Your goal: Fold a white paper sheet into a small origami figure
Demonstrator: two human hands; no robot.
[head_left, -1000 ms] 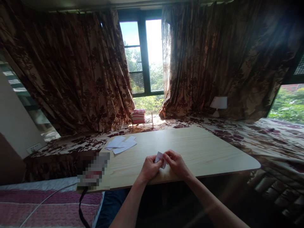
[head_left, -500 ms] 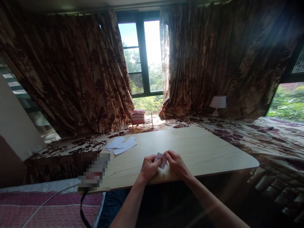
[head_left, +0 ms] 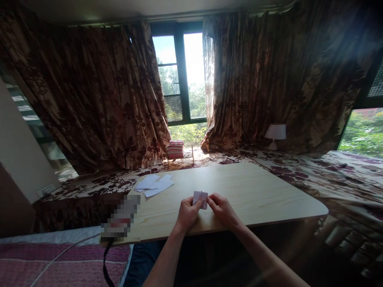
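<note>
A small folded piece of white paper (head_left: 201,198) is held up between my two hands, just above the near part of the table (head_left: 239,183). My left hand (head_left: 188,212) pinches its left side, with the thumb lying across the paper's front. On the right edge, the fingertips of my right hand (head_left: 219,205) are closed on the paper. Its shape is roughly square, with creases and a small raised flap on top. Several white paper sheets (head_left: 154,184) lie overlapping on the table's left part.
A pixelated object (head_left: 121,219) with a black strap sits at the table's left corner. Behind the table, a stack of striped cloth (head_left: 175,149) rests on a small stand, and a white lamp (head_left: 275,131) stands farther right. A pink quilt (head_left: 72,263) lies at lower left.
The folded paper has turned from a pointed, diamond-like pose to a squarer one facing me. Both hands still hold it. The whole view has shifted slightly.
</note>
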